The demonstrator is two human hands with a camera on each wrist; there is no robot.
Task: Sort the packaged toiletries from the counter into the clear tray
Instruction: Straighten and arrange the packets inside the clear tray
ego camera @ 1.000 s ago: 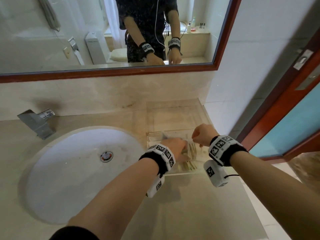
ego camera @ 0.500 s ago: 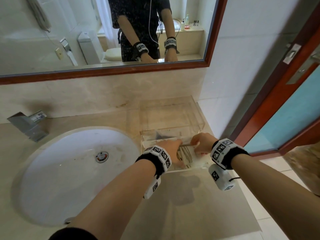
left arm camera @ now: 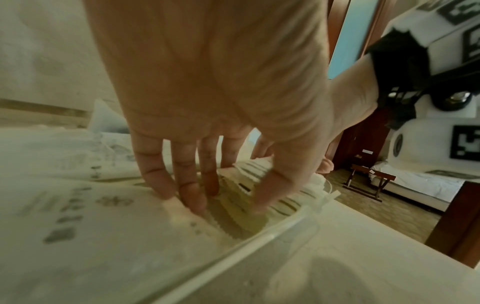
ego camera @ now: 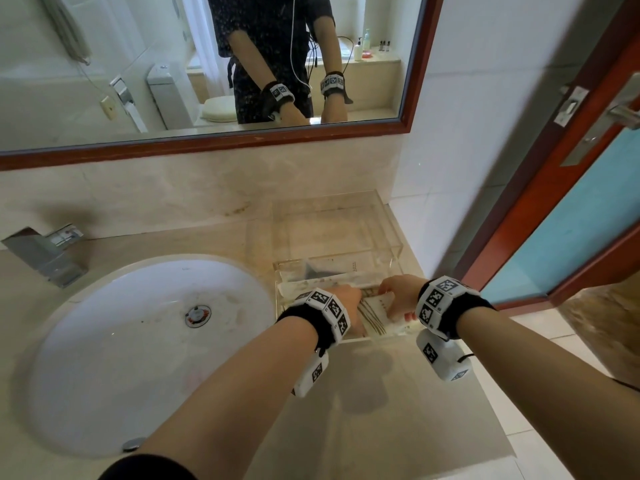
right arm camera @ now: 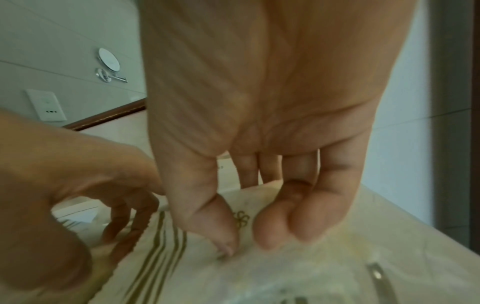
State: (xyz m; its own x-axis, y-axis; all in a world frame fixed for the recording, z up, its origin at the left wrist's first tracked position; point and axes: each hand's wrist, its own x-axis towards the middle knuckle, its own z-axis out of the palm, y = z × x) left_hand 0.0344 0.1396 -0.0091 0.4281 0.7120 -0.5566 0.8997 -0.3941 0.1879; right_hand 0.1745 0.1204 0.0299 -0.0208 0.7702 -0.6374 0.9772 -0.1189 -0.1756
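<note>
left hand point(ego camera: 341, 299): fingers straight, pressing striped packet point(ego camera: 375, 315) flat so it seats
right hand point(ego camera: 398, 294): thumb and fingertips pinch packet's right end, steering it
packets: already in clear tray point(ego camera: 394, 251), near front wall

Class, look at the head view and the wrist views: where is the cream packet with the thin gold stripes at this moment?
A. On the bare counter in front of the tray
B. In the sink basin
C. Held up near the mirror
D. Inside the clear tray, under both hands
D: the striped packet lies inside the clear tray, with the left hand and right hand touching it with their fingers.
</note>
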